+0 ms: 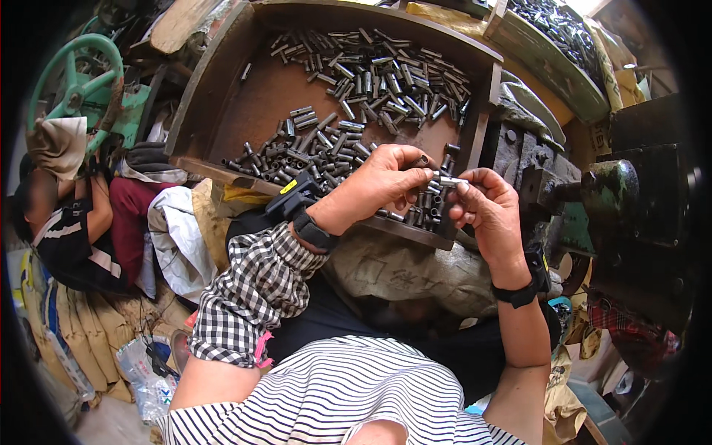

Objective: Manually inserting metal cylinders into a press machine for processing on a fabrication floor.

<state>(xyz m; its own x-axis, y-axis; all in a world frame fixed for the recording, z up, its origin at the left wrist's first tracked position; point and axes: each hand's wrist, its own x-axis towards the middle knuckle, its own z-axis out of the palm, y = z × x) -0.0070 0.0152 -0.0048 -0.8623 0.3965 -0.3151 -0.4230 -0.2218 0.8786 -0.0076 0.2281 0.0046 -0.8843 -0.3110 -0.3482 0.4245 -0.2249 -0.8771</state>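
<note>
Over the near right part of a wooden tray (pixel 230 178), my two hands meet at a short shiny metal tube (pixel 449 181). My right hand (pixel 489 211) pinches its right end between thumb and fingers. My left hand (pixel 386 182) is closed at the tube's left end, thumb against the curled index finger. The round end of a darker tube (pixel 423 160) shows at the left index finger. Loose metal tubes (pixel 297 159) lie below and beside the left hand, and more tubes (pixel 393 78) are heaped across the tray's far side.
To the right stands a dark, greasy machine (pixel 549 178) with a rounded metal part (pixel 612 189). Another bin of metal pieces (pixel 556 33) is at the far right. A green handwheel (pixel 78 85) and a second person (pixel 70 230) are at the left. A sack (pixel 415 274) hangs below the tray.
</note>
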